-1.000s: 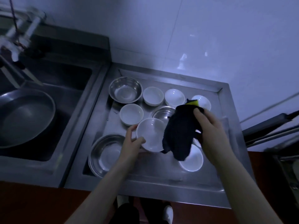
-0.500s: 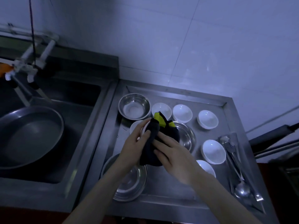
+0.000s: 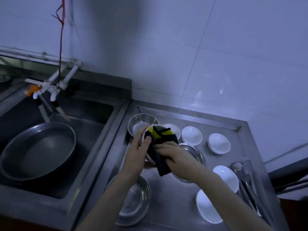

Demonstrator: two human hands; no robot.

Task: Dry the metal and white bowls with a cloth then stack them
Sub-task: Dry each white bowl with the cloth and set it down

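Left hand (image 3: 139,151) grips white bowl (image 3: 144,133), right hand (image 3: 173,153) presses cloth (image 3: 162,139) inside; other bowls w/o stack yet, task early.

I see only a rim arc of the held white bowl (image 3: 144,134); the cloth (image 3: 160,148) fills its inside and the left hand (image 3: 138,153) covers its near side. Right of that bowl, the right hand (image 3: 175,155) hides most of a metal bowl (image 3: 194,151). Below it, the left forearm crosses another metal bowl (image 3: 139,200). Behind it, a small white bowl (image 3: 175,130) is half hidden by the cloth. Far right of it, the utensils (image 3: 245,179) on the desk (image 3: 168,202) blur together; I cannot identify them.
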